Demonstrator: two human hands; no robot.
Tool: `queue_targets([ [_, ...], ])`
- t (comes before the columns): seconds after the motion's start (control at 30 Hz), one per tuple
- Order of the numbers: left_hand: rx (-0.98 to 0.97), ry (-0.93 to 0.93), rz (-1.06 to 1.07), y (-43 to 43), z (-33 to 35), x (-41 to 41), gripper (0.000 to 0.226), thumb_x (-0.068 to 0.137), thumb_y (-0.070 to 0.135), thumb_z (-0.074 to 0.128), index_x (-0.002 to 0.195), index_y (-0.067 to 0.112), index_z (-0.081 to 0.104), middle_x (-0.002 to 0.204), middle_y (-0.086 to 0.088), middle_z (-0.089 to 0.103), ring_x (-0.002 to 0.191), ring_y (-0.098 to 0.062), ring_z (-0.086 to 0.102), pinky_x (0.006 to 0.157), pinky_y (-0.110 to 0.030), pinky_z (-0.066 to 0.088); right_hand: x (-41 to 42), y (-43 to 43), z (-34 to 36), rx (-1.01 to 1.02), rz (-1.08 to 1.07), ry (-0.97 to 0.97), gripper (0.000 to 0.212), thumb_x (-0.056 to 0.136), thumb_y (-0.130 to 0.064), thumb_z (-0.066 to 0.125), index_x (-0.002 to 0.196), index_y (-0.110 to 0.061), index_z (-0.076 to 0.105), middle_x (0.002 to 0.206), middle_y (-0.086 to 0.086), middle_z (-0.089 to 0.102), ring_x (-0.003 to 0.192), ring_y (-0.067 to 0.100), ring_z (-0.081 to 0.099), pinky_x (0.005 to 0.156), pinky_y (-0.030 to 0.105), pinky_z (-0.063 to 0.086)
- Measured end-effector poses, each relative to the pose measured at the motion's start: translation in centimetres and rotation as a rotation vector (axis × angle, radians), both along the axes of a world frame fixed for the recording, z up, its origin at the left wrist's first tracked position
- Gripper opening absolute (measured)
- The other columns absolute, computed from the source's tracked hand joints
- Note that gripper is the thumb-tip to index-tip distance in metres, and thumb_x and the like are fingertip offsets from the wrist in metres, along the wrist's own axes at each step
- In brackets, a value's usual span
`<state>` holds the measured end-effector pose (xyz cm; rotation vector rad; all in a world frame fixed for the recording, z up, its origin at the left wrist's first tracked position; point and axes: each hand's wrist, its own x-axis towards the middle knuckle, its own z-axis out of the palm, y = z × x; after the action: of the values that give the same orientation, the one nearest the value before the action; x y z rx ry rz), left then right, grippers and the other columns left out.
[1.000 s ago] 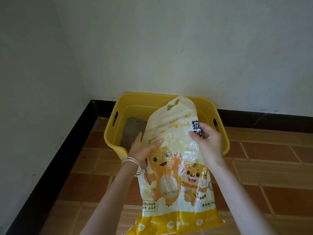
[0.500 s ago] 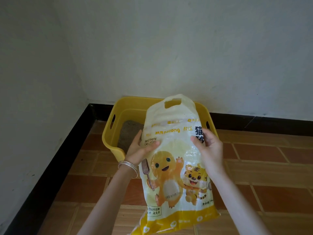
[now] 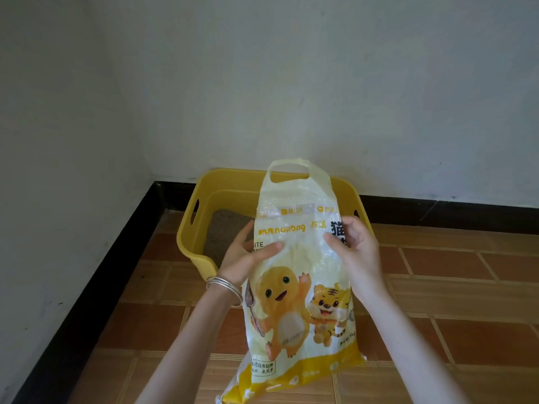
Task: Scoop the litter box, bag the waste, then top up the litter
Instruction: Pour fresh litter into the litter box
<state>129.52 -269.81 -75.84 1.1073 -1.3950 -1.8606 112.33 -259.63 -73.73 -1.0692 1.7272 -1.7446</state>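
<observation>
A person holds a big litter bag (image 3: 297, 301) upright in front of them. The bag is white and yellow, with a yellow cartoon animal and a small tiger on it. It has a hole at the top to carry it by. Its yellow bottom is low, near the floor (image 3: 452, 290), but I cannot tell if it sits on the floor.

The left hand (image 3: 243, 259) holds the bag's side at 9 o'clock. Its thumb lies flat on the front and its fingers go behind the edge, so the bag is pinched between them. Silver bangles (image 3: 224, 285) hang on that wrist.

The right hand (image 3: 355, 247) holds the bag's other side at 3 o'clock. Its thumb presses the front and its fingers curl round the edge.

The yellow litter box (image 3: 201, 259) sits on the floor just behind the bag, at 12 o'clock from the person. The bag hides its middle. Grey litter (image 3: 224, 231) shows inside, at 10 o'clock from the bag. The box has a slot hole in its side.

The box is in the corner where two white walls (image 3: 291, 83) meet. A black strip (image 3: 87, 287) runs along the bottom of the walls. The floor has brown tiles.
</observation>
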Motion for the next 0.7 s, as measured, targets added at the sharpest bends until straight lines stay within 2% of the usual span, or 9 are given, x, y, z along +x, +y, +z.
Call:
queue_targets([
  [0.07,-0.005,0.007,0.026,0.4,0.4,-0.2,0.045,0.068,0.017,0.079,0.11,0.019,0.063,0.101,-0.004,0.071,0.079,-0.01,0.07,0.061,-0.022,0.055,0.3,-0.1,0.6,-0.035,0.011,-0.041,0.018,0.079,-0.001,0.067,0.092,-0.011,0.059,0.094,0.0,0.07,0.091,0.016,0.065,0.082,0.032,0.051],
  [0.1,-0.005,0.004,0.049,0.7,0.6,-0.2,0.029,0.072,0.011,0.076,0.099,0.017,0.067,0.094,-0.003,0.073,0.071,-0.009,0.07,0.056,-0.02,0.053,0.5,-0.1,0.8,-0.049,0.017,-0.057,0.017,0.079,-0.002,0.068,0.091,-0.01,0.058,0.094,0.003,0.07,0.091,0.019,0.065,0.082,0.033,0.051],
  [0.17,0.0,0.008,0.112,1.2,0.4,-0.1,0.015,0.075,0.006,0.074,0.088,0.012,0.07,0.078,0.001,0.073,0.063,-0.01,0.069,0.051,-0.02,0.052,1.1,-0.1,1.1,-0.056,0.033,-0.044,0.014,0.08,-0.004,0.068,0.088,-0.01,0.058,0.092,0.006,0.069,0.09,0.02,0.065,0.081,0.032,0.051],
  [0.3,0.003,0.03,0.207,2.0,0.6,0.2,0.009,0.072,0.006,0.076,0.08,0.01,0.072,0.07,0.0,0.072,0.062,-0.013,0.069,0.053,-0.023,0.054,1.7,0.5,1.2,-0.042,0.031,-0.038,0.012,0.08,-0.004,0.067,0.083,-0.008,0.055,0.087,0.008,0.069,0.082,0.017,0.064,0.072,0.029,0.046],
  [0.47,-0.112,0.059,0.259,2.6,2.6,0.7,0.005,0.075,0.006,0.075,0.077,0.01,0.072,0.064,0.004,0.071,0.059,-0.009,0.067,0.053,-0.021,0.053,1.5,1.1,2.8,-0.045,0.061,-0.004,0.017,0.083,-0.007,0.065,0.079,-0.006,0.049,0.082,0.027,0.061,0.069,0.023,0.053,0.062,0.033,0.04],
  [0.6,-0.106,-0.009,0.281,4.5,1.7,2.1,0.003,0.075,0.013,0.075,0.078,0.014,0.073,0.071,0.003,0.073,0.069,-0.012,0.069,0.061,-0.023,0.055,2.2,3.3,1.8,0.056,0.101,-0.013,0.022,0.081,-0.008,0.067,0.072,-0.013,0.047,0.066,0.015,0.055,0.061,0.017,0.047,0.059,0.031,0.037],
  [0.7,-0.12,-0.031,0.257,5.7,1.1,3.0,0.008,0.073,0.013,0.076,0.081,0.014,0.075,0.076,0.002,0.074,0.073,-0.013,0.07,0.064,-0.023,0.056,2.7,5.5,1.2,0.079,0.106,-0.057,0.022,0.081,-0.007,0.067,0.07,-0.014,0.048,0.073,0.018,0.062,0.066,0.021,0.053,0.061,0.033,0.04],
])
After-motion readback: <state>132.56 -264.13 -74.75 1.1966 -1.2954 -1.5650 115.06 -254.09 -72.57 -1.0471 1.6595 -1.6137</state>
